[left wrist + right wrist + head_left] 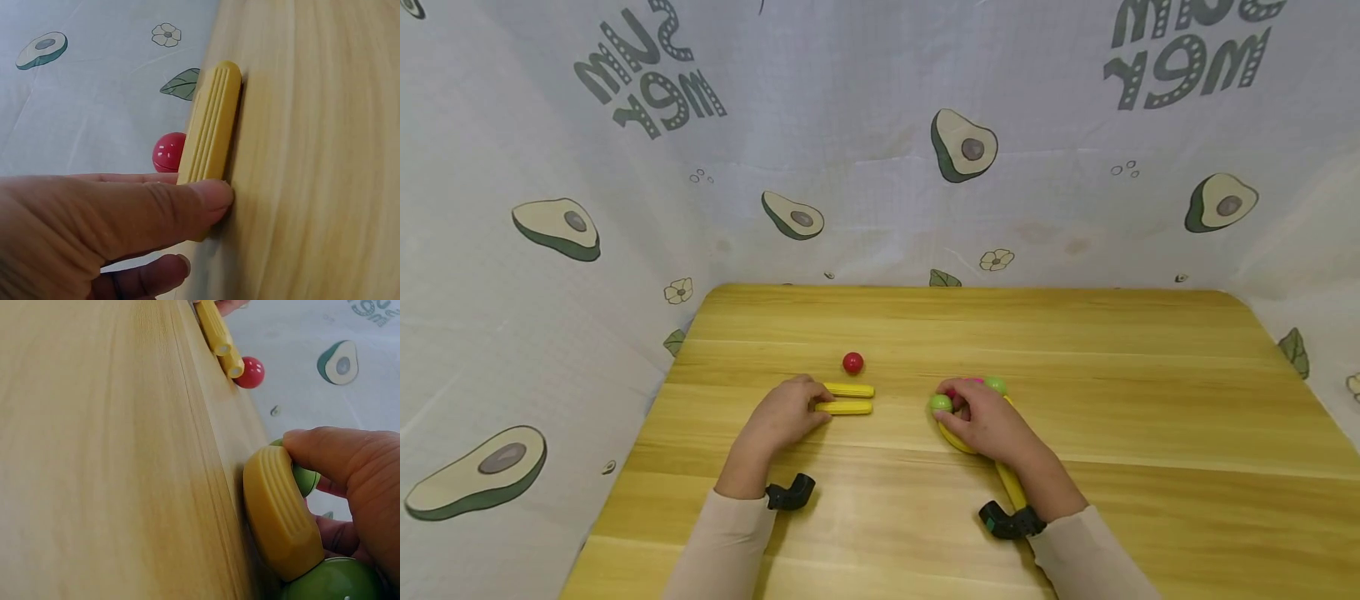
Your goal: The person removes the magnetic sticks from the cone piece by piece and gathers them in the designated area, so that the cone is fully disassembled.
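Note:
Two yellow ribbed toy sticks lie side by side at the left, and my left hand pinches the nearer yellow stick at its left end. The farther yellow stick runs parallel just behind it. My right hand holds a green ball between thumb and fingers. Beside that ball, a curved yellow stick reaches to another green ball. A pink piece and a green ball show beyond the right hand, which partly covers them.
A red ball sits behind the two straight sticks. Another yellow stick lies under the right wrist. The wooden table ends at a white avocado-print cloth at the back and sides. Black wrist cameras protrude from both wrists.

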### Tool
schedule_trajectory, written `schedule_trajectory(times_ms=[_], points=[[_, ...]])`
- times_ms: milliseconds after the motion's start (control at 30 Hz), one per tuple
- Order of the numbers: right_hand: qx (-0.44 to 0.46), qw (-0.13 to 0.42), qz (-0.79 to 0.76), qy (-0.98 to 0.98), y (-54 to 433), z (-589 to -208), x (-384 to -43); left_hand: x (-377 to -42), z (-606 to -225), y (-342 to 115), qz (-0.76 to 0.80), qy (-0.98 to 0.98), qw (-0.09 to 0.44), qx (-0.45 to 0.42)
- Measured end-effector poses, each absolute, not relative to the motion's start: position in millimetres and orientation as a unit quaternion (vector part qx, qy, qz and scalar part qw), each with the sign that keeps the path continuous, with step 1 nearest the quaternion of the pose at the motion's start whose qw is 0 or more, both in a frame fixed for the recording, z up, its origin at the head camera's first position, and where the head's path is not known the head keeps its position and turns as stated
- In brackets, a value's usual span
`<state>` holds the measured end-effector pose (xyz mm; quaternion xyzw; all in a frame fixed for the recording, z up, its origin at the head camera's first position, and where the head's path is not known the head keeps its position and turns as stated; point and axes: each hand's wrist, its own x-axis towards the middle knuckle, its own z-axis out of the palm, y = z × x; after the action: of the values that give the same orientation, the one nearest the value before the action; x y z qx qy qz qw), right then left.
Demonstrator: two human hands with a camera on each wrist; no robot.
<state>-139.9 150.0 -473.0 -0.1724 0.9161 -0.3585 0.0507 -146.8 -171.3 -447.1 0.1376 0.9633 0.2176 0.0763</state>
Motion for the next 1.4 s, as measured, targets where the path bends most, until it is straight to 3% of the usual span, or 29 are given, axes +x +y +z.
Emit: schedule_trajectory(times_ms=[633, 1067, 1267, 1400], points=[[-0.139, 0.037, -0.339, 0.930, 147, -473, -140, -146, -447, -170, 0.208, 0.970, 0.043, 0.117], [-0.153, 0.158, -0.345, 0.912, 187, -432, -134, -146, -440, -165, 0.210, 0.968, 0.031, 0.133], [-0.162, 0.243, -0.366, 0.884, 201, -426, -129, -141, -441, -153, 0.261, 0.945, 0.021, 0.195], [-0.170, 0.265, -0.367, 0.876, 200, -425, -129, -135, -441, -138, 0.299, 0.920, 0.029, 0.252]])
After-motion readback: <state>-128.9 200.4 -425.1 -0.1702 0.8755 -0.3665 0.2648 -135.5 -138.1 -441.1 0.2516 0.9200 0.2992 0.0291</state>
